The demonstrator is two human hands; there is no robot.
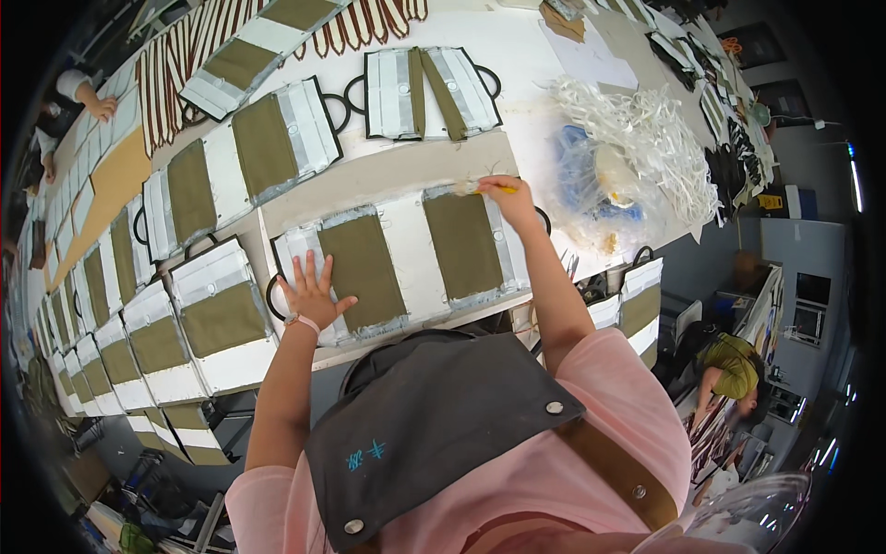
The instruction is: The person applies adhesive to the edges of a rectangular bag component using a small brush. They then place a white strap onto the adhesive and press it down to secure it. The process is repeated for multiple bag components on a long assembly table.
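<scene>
A flat bag piece (406, 254) of white and olive fabric lies spread before me, with frayed, greyish edges along its olive panels. My left hand (315, 294) rests on it with fingers spread, partly over the left olive panel (365, 272) and close to a black loop handle (274, 297). At the far edge of the right olive panel (464, 247), my right hand (513, 200) grips a small yellow-handled brush (484, 188). Its pale tip touches or nearly touches the fabric there; which of these I cannot tell.
Similar bag pieces (268, 143) lie beyond and to the left, several overhanging the near edge. A folded one (432, 92) sits farther back. White strips (637, 138) and clear plastic (600, 175) heap at the right. Another person's hand (100, 106) is at far left; a person (729, 365) bends at right.
</scene>
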